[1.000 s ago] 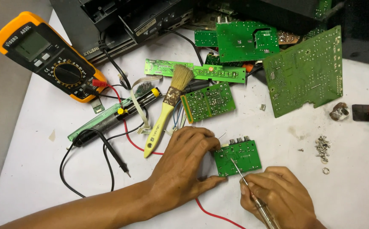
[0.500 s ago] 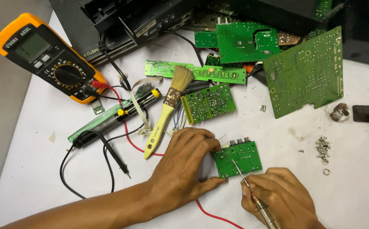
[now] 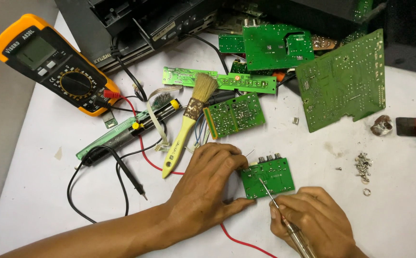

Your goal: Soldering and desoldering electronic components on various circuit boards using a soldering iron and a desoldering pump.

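Observation:
My left hand (image 3: 207, 186) presses its fingers and thumb against the left edge of a small green circuit board (image 3: 269, 177) with three round sockets along its far edge, holding it flat on the white table (image 3: 399, 210). My right hand (image 3: 315, 222) grips a thin metal probe tool (image 3: 277, 203) like a pen. The tool's tip rests on the middle of the small board. Both hands are at the near edge of the table.
A yellow-handled brush (image 3: 186, 126), an orange multimeter (image 3: 52, 71) with red and black leads, several loose green circuit boards (image 3: 342, 81), a black device casing (image 3: 136, 24) and a small pile of screws (image 3: 362, 162) lie around.

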